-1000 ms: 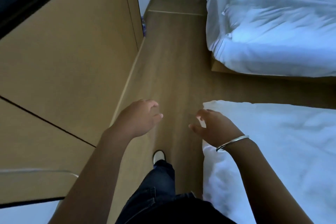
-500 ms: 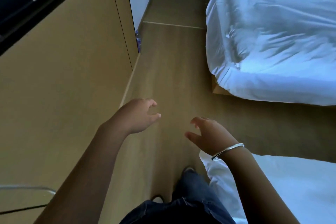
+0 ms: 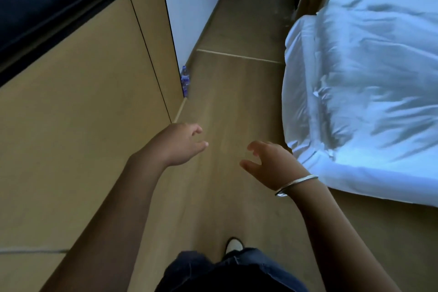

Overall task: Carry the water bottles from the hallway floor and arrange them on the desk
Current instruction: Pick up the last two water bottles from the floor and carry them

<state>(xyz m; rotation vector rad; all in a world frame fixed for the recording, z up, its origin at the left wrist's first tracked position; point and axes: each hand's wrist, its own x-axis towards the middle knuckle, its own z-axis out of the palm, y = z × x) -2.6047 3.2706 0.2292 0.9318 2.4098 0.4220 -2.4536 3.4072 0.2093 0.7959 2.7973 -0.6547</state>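
Note:
A clear water bottle (image 3: 185, 81) with a blue-purple label stands on the wooden floor, tucked against the end of the wooden wall panel where the hallway starts; part of it is hidden behind the panel's edge. My left hand (image 3: 180, 143) and my right hand (image 3: 269, 163) are stretched out in front of me over the floor, both empty with fingers loosely spread. The bottle lies well ahead of both hands, up and to the left. A metal bangle sits on my right wrist. No desk is in view.
A tall wooden wall panel (image 3: 83, 126) with a dark screen (image 3: 42, 5) runs along the left. A bed with white sheets (image 3: 367, 92) fills the right. A narrow strip of wooden floor (image 3: 227, 102) runs between them into the hallway.
I have walked forward along the floor: the nearer white bed has dropped out of view, the bottle appears closer, and both hands stay raised and empty.

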